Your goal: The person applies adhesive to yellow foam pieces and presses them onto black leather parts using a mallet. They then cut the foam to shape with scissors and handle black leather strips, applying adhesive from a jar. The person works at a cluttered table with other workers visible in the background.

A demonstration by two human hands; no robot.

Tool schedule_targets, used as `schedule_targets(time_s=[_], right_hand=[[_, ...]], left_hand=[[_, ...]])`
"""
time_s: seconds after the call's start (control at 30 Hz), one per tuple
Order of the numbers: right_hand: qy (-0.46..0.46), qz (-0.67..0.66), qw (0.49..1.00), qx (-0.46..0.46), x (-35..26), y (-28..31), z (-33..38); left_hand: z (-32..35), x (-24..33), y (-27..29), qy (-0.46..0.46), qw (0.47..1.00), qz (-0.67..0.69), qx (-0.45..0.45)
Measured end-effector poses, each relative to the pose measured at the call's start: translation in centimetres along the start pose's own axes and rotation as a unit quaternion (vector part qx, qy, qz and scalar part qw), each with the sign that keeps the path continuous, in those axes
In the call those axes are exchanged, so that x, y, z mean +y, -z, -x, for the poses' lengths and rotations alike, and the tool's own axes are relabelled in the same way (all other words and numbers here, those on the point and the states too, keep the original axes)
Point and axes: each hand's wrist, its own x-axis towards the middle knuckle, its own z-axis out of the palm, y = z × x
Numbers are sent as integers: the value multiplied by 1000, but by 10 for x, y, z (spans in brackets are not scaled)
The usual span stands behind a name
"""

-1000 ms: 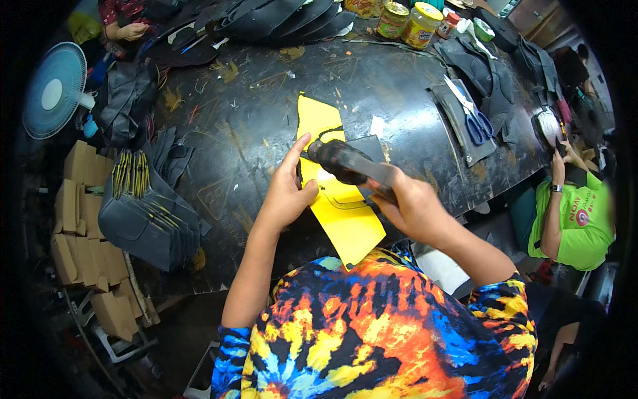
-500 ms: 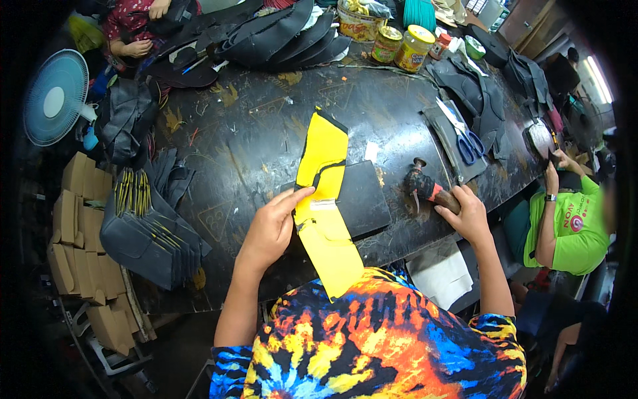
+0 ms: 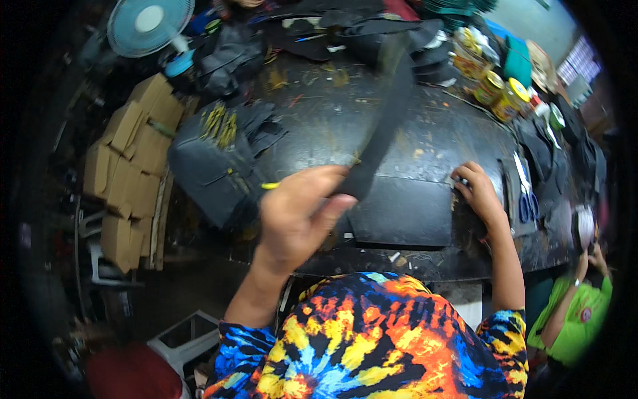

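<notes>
My left hand (image 3: 299,213), blurred by motion, grips a long strip of flexible sheet (image 3: 385,113) raised over the table, its dark face showing. A bit of yellow shows to the left of that hand. Below the strip lies a flat black board (image 3: 402,216). My right hand (image 3: 478,193) rests by the board's upper right corner, fingers curled inward at the tabletop. A small pale bit shows at its fingertips; what they hold, if anything, I cannot make out. No hammer can be made out near this hand.
Blue-handled scissors (image 3: 527,199) lie on dark material at right. Stacked black pieces (image 3: 212,166) and cardboard boxes (image 3: 133,166) are at left, with a fan (image 3: 149,20) behind. Jars (image 3: 508,100) stand far right. A co-worker in a green shirt (image 3: 575,316) works at right.
The view has swung, shifting the scene rightward. My left hand has lifted and turned the strip from its yellow face to its dark one. My right hand has left the hammer's handle.
</notes>
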Motion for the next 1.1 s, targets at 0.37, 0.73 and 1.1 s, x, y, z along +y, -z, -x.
schedule_targets(time_s=[0.37, 0.73, 1.1], right_hand=[[-25, -8, 999, 22, -3, -6, 9], [-58, -19, 998, -11, -2, -1, 4], [-15, -4, 999, -39, 1, -6, -4]], left_hand=[[25, -132, 150, 378, 867, 91, 311], [36, -140, 132, 291, 894, 30, 338], [42, -135, 128, 349, 881, 8, 318]])
